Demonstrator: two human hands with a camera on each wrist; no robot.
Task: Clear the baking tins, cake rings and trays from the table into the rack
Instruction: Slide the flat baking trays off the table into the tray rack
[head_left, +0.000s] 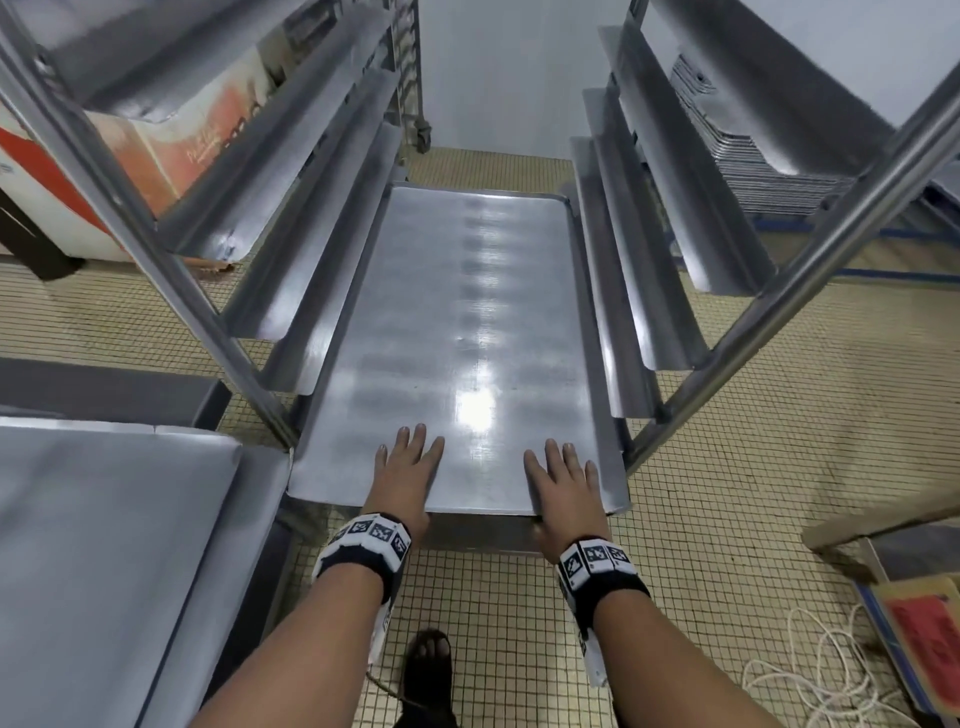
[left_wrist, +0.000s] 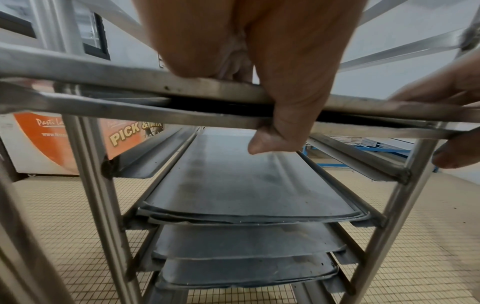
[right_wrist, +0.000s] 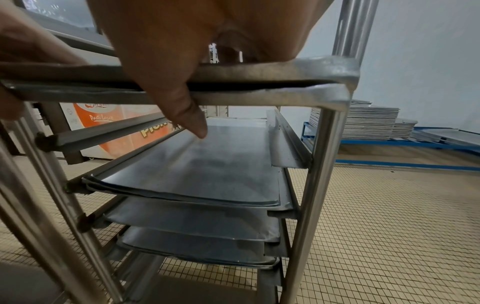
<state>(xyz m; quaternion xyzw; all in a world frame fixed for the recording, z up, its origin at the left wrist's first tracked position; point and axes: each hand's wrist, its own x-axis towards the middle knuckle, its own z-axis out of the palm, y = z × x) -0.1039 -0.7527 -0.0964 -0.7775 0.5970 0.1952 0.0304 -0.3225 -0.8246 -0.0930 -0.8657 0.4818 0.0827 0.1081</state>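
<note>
Head view: both grips, left hand (head_left: 402, 480) and right hand (head_left: 563, 488), clamp the flat steel baking tray's (head_left: 457, 332) near edge, thumbs beneath, on the metal rack (head_left: 810, 270); an orange panel (left_wrist: 130, 135) reads "PICK & MIX".

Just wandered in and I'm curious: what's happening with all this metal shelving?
A person is sliding a flat metal tray into a rack. The left hand and right hand lie on its near edge, fingers on top and thumbs hooked underneath. The tray's near end sticks out of the rack. More trays already sit on lower runners.
</note>
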